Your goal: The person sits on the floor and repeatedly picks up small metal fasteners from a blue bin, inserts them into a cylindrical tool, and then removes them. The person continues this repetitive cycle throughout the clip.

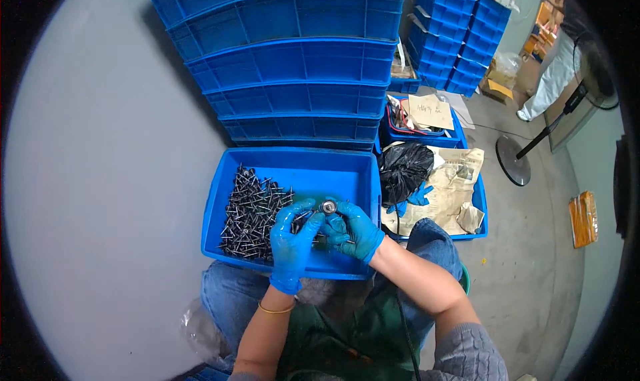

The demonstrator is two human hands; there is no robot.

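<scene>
Head view, looking down onto the lap. Blue tray (230, 181) rests across the person's knees, its near rim against the body. Both hands in blue gloves meet over the tray's right half. Right hand (352, 229) is closed around a small round metal part (328, 207), pinched at the fingertips with its round face turned up. Left hand (292, 242) is curled beside it, fingertips touching the same part or something thin going into it; too small to tell which, and whether it grips a piece of its own I cannot tell.

Heap of dark pins (252, 214) lies in the tray's left half, just beside the left hand. Progress, as a judgement: the heap looks large and one piece is in hand, so most of the pile appears unworked. No finished pieces are visibly set apart, though the hands hide part of the tray floor.

Room to move: stacked blue crates (300, 68) rise directly behind the tray's far wall, so reach forward is blocked. To the right, a second blue bin (481, 211) sits touching or nearly touching the tray, holding a black plastic bag (405, 169) and crumpled paper (453, 181). Left side is a plain grey wall (100, 181), near. Grey floor (527, 268) opens further right, with a fan stand base (512, 160) well apart.
</scene>
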